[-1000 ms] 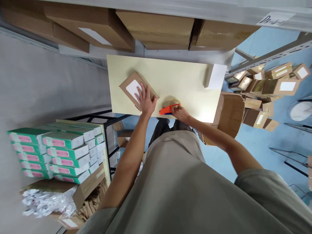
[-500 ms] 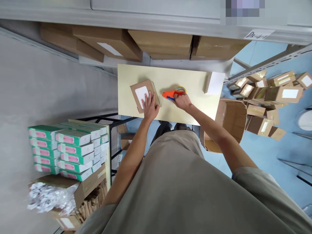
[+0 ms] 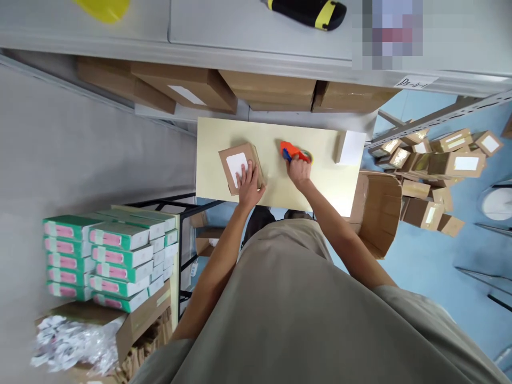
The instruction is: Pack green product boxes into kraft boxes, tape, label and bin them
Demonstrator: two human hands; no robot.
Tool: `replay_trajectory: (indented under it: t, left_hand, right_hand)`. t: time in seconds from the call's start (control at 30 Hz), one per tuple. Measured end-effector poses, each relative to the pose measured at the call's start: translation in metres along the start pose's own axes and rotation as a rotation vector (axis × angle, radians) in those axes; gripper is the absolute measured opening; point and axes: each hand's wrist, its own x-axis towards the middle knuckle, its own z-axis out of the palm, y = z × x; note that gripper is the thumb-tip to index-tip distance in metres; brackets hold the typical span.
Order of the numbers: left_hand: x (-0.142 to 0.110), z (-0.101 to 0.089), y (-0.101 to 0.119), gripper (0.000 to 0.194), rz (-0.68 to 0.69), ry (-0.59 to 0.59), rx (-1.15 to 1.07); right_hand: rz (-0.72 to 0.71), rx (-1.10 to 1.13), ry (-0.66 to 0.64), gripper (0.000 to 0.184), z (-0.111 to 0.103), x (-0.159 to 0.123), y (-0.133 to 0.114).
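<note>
A small cardboard box (image 3: 232,178) with a white label (image 3: 237,166) lies on the cream tabletop (image 3: 212,130). My left hand (image 3: 249,184) rests on it with fingers spread over the label's edge and the thumb at the box's right side. To the right, my right hand (image 3: 299,169) is closed around the handle of an orange tape dispenser (image 3: 288,148) with a blue part. Its nose points up and to the left, apart from the box. A roll of tape shows partly at its back end; the grip is mostly hidden by my fingers.
A white box (image 3: 351,148) stands at the table's right end, above an open carton (image 3: 380,213). Larger cartons (image 3: 268,88) fill the shelf behind. Green-and-white boxes (image 3: 120,256) are stacked at left; several parcels (image 3: 456,162) lie on the floor at right.
The tape dispenser has swung in my right hand, its nose now tilting further up and away from the box. My left hand stays on the box. The view has shifted, showing more of the upper shelf.
</note>
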Motion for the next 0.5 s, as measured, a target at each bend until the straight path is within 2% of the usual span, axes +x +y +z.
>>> replay_trajectory:
  t: [0.13,0.2,0.27,0.37,0.43,0.5]
  left_hand:
    - [-0.004,-0.012,-0.016,0.094,0.085,-0.044,0.049]
    - [-0.002,-0.022,-0.029,0.095,0.152,-0.079,0.064]
    - [0.002,-0.034,-0.043,0.094,0.223,-0.129,0.073]
    - [0.014,-0.05,-0.065,0.089,0.333,-0.212,0.071]
    - [0.021,-0.056,-0.076,0.088,0.398,-0.249,0.066]
    - [0.027,-0.059,-0.083,0.087,0.447,-0.274,0.07]
  right_hand:
    - [0.041,0.023,0.116,0.053,-0.003,0.009,0.028]
    - [0.073,0.03,0.153,0.055,-0.003,-0.003,0.033]
    - [0.098,0.071,0.216,0.059,0.002,-0.027,0.028]
    - [0.123,0.276,0.239,0.067,0.021,-0.072,-0.005]
    - [0.165,0.556,0.088,0.071,0.042,-0.095,-0.04]
    - [0.247,0.846,-0.097,0.078,0.064,-0.101,-0.076]
